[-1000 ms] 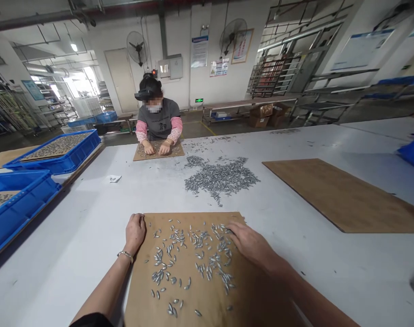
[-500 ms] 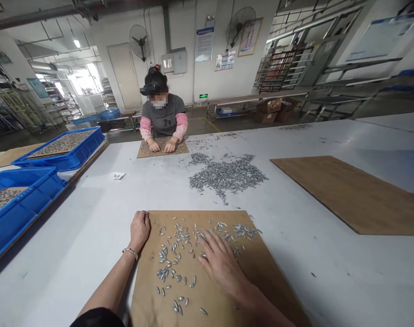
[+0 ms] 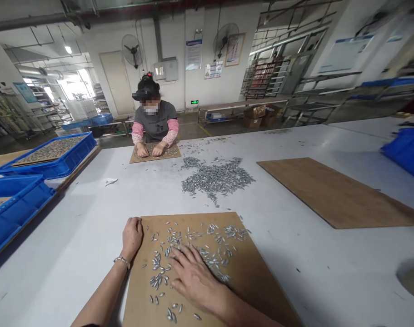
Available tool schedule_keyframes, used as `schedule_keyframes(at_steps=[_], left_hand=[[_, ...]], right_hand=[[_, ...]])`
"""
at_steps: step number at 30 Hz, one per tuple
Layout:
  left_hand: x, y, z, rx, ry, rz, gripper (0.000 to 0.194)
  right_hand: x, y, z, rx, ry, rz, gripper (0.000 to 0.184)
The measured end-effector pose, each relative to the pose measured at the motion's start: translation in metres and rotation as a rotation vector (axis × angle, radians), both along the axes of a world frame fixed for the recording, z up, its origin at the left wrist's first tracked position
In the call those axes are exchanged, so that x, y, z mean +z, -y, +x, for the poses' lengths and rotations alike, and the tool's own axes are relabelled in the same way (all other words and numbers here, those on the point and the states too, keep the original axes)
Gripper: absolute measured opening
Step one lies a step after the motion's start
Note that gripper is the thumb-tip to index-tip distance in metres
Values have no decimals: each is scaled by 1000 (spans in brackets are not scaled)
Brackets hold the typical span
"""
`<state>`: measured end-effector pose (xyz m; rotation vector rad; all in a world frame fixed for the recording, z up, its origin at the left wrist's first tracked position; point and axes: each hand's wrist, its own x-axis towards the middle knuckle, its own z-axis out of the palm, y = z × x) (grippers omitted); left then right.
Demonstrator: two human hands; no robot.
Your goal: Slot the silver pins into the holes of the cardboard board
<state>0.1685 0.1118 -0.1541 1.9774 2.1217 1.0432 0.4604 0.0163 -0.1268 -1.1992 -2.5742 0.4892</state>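
1. On the near part of the tabletop (image 3: 73, 231), a brown board (image 3: 257, 268) lies flat with small silver pieces (image 3: 236, 232) scattered over it, thickest across its far half; a few sit at its far right edge.
2. At the board's far left corner is the left hand (image 3: 132, 236), its fingers together and bent over the edge; whether its grip is clamped on the board I cannot tell. A bracelet (image 3: 122, 262) circles that wrist.
3. Over the middle of the board, the right hand (image 3: 195, 274) is palm down, its grip apart: the fingers are stretched out and slightly spread, their tips among the pieces. Pieces show on its left, far and right sides.
4. Beyond the board, near the middle of the tabletop, a pile (image 3: 216, 176) of similar pieces spreads out, apart from the board.
5. To the right lies a bare brown panel (image 3: 336, 193), well apart from both hands.
6. On the far left, a co-worker (image 3: 155, 120) has both hands on a sheet (image 3: 135, 159) with small pieces on it. A white scrap (image 3: 111, 182) lies nearer.
7. Along the left side stand two blue bins (image 3: 22, 206), one nearer than the other.
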Motion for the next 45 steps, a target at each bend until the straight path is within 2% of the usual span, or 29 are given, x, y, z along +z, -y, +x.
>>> schedule_keyframes(at_steps=[2,6,8,10,13,18,20,23,28,30,32,35,40,43,45], left_hand=[[1,-1,-1,-4,3,0,25],[3,-1,-1,-4,9,0,26],[5,0,0,1,9,-4,26],[6,0,0,6,5,-4,27],[7,-1,-2,0,-4,3,28],[4,-3,-4,5,1,27,29],[3,-5,-5,15,0,33,29],[2,-6,-5,18,-3,33,29],[3,-5,-5,12,-6,11,30],[4,-4,-4,11,-6,-2,31],[5,-4,-4,11,-4,-15,31],[6,-3,-3,11,-3,-23,31],[6,-2,-3,6,-9,-6,31],[7,-1,-2,8,-14,-10,33],[7,-2,-2,11,-9,-9,34]], right_hand=[[-6,-6,20,-26,-37,49,54],[-30,-30,73,-361,39,178,53],[-41,-39,89,-407,85,206,53],[-47,-44,97,-367,98,221,54],[-52,-50,108,-333,36,252,51],[-54,-71,169,-612,-57,236,52],[-55,-74,192,-662,-47,191,50],[-53,-73,209,-658,-10,138,46],[-43,-75,211,-678,21,121,39],[-41,-78,209,-684,-32,103,39],[-43,-81,204,-628,-105,93,40],[-54,-83,186,-544,-138,131,43],[-76,-71,138,-522,-19,253,49],[-75,-66,119,-375,5,296,52],[-66,-73,121,-337,3,316,51]])
